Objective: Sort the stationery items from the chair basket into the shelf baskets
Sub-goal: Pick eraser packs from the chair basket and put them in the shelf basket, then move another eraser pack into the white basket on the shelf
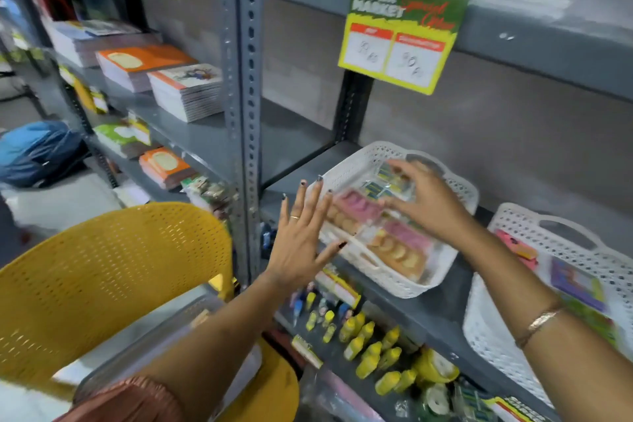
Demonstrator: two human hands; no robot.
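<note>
White basket (356, 161) on the shelf (394, 298), both hands there.
Left hand (301, 233) spread at its edge; right hand (424, 199) fingers seemingly pressing packets (394, 236).

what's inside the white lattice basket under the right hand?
White lattice basket holds clear-wrapped pink and orange packs; the right hand covers some blue-yellow packets.

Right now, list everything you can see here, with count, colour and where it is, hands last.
Shelf basket: one, white, middle shelf, holding pink and orange packets.
Second basket: one, white, same shelf, further right.
Glue bottles: many, yellow, lower shelf.
Notebook stacks: several, orange and white, left shelves.
Price sign: one, green and yellow, upper shelf edge.
Chair: one, yellow, lower left.
Chair basket: one, pale, on the chair.
Left hand: open, at the basket's left rim.
Right hand: over the packets; grip unclear.
</note>
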